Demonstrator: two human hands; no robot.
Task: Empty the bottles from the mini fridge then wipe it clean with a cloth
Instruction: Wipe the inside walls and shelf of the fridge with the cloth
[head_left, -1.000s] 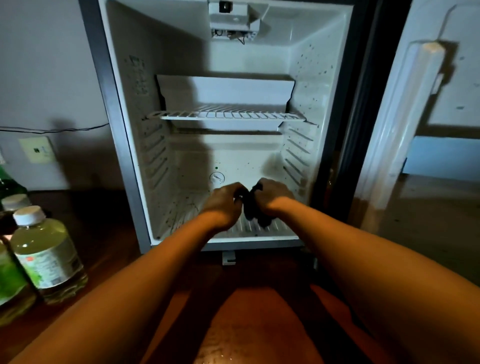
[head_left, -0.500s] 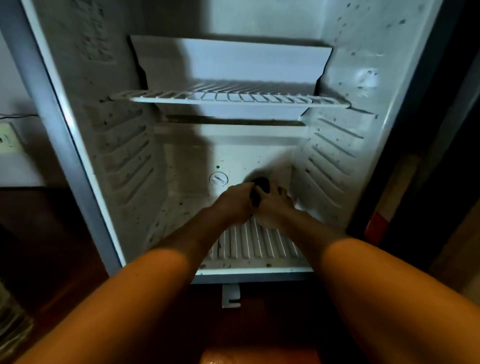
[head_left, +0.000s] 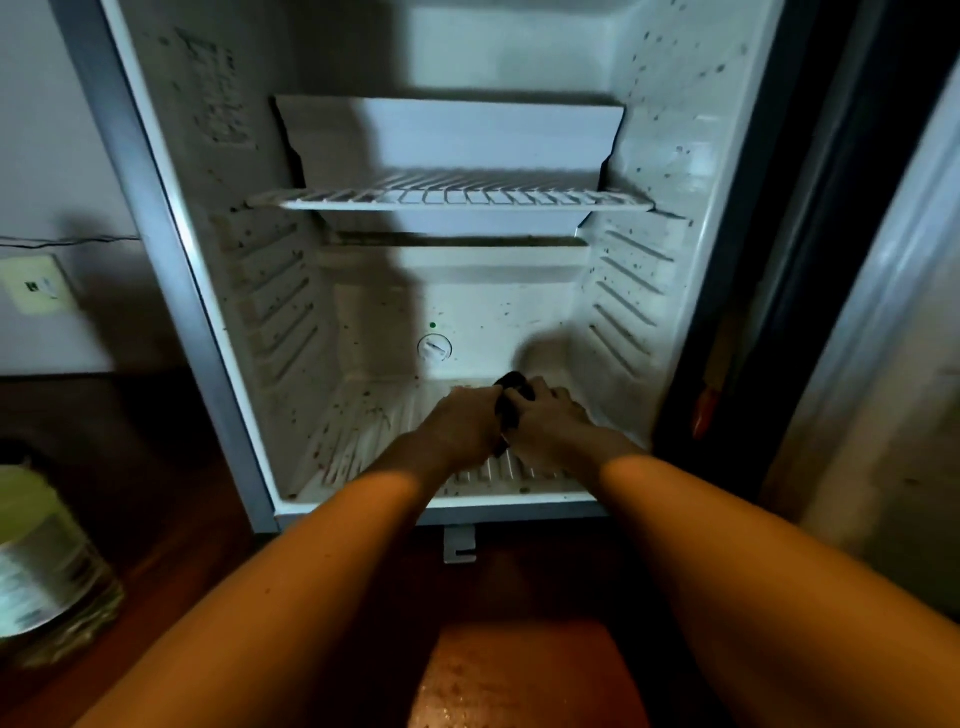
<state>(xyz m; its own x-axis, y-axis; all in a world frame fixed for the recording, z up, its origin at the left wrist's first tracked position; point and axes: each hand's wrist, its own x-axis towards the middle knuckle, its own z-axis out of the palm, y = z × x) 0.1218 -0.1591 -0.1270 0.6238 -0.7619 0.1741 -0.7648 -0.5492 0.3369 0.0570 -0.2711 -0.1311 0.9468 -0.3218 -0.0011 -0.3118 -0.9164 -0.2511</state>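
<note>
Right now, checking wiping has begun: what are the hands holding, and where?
Both the left hand and right hand clutch a bunched dark cloth between them.

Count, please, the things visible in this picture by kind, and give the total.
Hands: 2, left and right
Dark cloth: 1
White wire shelf: 1
Round white dial: 1
Pale green plastic bottle on the floor: 1
Total: 6

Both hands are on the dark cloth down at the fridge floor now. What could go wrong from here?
1. The dark cloth is bunched between the left hand and right hand, so little of it may touch the ribbed floor; grime could stay in the grooves.
2. Specks cover the side walls, easily missed if only the floor gets wiped.
3. The wire shelf hangs above the arms and could be knocked when lifting.
</note>
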